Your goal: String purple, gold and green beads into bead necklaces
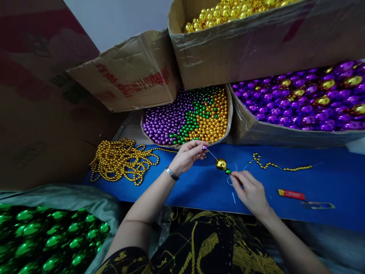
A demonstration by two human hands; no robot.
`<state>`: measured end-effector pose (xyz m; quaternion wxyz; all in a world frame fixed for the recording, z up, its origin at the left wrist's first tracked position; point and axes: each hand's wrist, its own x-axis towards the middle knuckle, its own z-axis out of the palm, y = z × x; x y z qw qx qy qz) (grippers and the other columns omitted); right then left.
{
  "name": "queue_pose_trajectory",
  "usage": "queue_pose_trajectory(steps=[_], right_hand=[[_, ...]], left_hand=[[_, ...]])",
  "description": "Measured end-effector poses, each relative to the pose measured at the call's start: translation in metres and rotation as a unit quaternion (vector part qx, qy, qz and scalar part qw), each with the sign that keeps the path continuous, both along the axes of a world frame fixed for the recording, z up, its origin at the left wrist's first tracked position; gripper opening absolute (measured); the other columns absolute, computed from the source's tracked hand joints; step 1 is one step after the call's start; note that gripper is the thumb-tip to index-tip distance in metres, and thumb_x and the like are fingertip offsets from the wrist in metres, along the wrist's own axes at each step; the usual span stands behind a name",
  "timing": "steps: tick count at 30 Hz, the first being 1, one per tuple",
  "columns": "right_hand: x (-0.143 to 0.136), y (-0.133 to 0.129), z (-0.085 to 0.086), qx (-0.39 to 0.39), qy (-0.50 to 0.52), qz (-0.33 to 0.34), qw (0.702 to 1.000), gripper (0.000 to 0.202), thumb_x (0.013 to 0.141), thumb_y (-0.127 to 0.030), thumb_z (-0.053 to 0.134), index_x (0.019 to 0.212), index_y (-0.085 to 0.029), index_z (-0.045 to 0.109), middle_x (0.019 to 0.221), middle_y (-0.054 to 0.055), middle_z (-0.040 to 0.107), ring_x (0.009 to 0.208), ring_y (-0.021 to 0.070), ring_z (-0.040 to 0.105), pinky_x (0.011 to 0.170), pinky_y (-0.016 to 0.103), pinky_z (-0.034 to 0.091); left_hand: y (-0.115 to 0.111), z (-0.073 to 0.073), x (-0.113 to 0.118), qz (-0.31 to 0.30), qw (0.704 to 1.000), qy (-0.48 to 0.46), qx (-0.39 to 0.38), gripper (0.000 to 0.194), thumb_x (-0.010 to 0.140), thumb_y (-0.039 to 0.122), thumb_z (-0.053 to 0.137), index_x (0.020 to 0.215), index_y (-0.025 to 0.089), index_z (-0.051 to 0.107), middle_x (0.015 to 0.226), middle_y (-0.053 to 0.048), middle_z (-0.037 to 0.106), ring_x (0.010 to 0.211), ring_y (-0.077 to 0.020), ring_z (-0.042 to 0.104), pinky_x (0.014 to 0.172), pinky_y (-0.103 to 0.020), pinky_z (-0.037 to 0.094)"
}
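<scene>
My left hand (186, 155) pinches a small purple bead (204, 147) at the end of a thin needle or wire, just in front of the tray of small mixed beads (229, 125). My right hand (249, 189) grips the thread right under a large gold ball bead (221, 164) and a small green bead (227, 171) strung on it. A strand of small gold beads (266, 165) trails right across the blue table (199, 190).
A heap of gold bead strands (121, 160) lies at the left. A red lighter (291, 194) and scissors (319, 205) rest at the right. Boxes of purple balls (308, 102), gold balls (228, 11) and green balls (51, 239) surround the table.
</scene>
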<state>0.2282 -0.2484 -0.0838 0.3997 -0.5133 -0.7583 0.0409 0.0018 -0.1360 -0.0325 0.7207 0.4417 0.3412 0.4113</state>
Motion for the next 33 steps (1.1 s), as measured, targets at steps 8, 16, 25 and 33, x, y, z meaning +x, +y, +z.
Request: queue_pose_trajectory(steps=[8,16,25,33], right_hand=[[0.002,-0.001,0.001,-0.004,0.004,-0.008,1.0,0.014,0.095,-0.023,0.051,0.097,-0.018,0.064,0.084,0.004,0.067,0.072,0.0128,0.064,0.068,0.025,0.051],[0.0,0.002,-0.035,-0.099,0.055,-0.055,0.992,0.021,0.095,-0.035,0.051,0.105,-0.018,0.057,0.082,0.004,0.068,0.07,0.0152,0.068,0.066,0.026,0.056],[0.021,0.002,-0.066,-0.061,-0.159,0.023,0.985,0.029,0.097,-0.03,0.039,0.118,-0.019,0.056,0.102,0.009,0.068,0.084,0.021,0.069,0.063,0.03,0.056],[-0.001,0.019,-0.029,0.001,-0.041,0.075,0.996,0.024,0.099,-0.032,0.042,0.109,-0.021,0.061,0.101,0.007,0.069,0.087,0.0187,0.069,0.075,0.029,0.056]], left_hand=[[0.0,0.001,0.0,0.002,0.999,0.022,0.035,0.025,0.081,0.034,0.071,0.098,0.016,0.07,0.085,-0.004,0.065,0.069,-0.0081,0.057,0.063,-0.021,0.047],[-0.025,-0.033,0.022,-0.005,0.988,0.104,0.116,0.036,0.075,0.036,0.076,0.102,0.016,0.063,0.083,-0.002,0.064,0.071,-0.0097,0.057,0.066,-0.022,0.046],[-0.052,-0.08,0.029,0.025,0.925,0.265,0.27,0.026,0.088,0.04,0.061,0.091,0.017,0.073,0.094,-0.009,0.073,0.087,-0.0181,0.067,0.08,-0.028,0.05],[-0.048,-0.036,0.036,0.013,0.86,0.281,0.425,0.024,0.093,0.036,0.055,0.096,0.019,0.072,0.094,-0.009,0.075,0.09,-0.0175,0.069,0.085,-0.028,0.052]])
